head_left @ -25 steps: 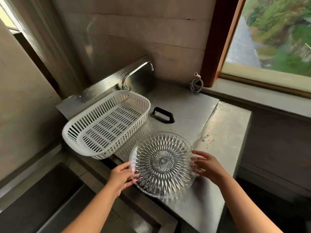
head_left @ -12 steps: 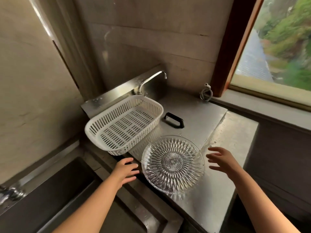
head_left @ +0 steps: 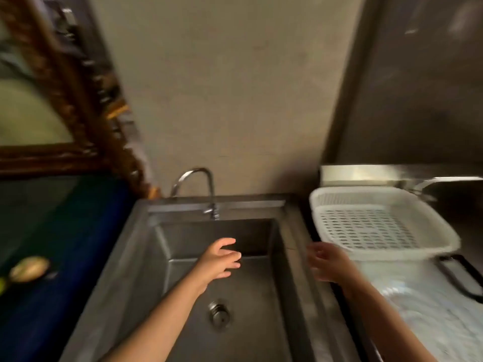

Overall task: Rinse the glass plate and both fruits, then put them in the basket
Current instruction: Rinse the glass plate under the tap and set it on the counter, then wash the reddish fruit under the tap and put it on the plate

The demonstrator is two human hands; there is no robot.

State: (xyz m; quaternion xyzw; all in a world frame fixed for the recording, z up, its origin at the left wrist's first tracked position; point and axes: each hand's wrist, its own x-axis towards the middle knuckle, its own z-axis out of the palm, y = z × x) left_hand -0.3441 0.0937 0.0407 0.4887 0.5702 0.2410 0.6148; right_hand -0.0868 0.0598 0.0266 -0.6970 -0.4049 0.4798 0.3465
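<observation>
The glass plate (head_left: 428, 312) lies blurred on the steel counter at the lower right, with no hand on it. Behind it the white slotted basket (head_left: 376, 205) stands empty. A yellowish fruit (head_left: 29, 269) rests on the dark blue surface at the far left, and a green bit of another fruit (head_left: 2, 286) shows at the frame's edge. My left hand (head_left: 219, 258) hovers open over the steel sink (head_left: 156, 270). My right hand (head_left: 328, 261) is open above the sink's right rim, just left of the plate.
A curved tap (head_left: 201, 184) stands at the back of the sink, with no water visible; a drain (head_left: 219, 310) sits in its floor. A black handle (head_left: 460, 275) lies right of the plate. A second tap (head_left: 431, 182) is behind the basket. A carved wooden frame (head_left: 78, 100) leans at the left.
My view has swung left from the counter to the sink. Both hands left the plate, which stays on the counter, and moved left; the left hand is now over the sink.
</observation>
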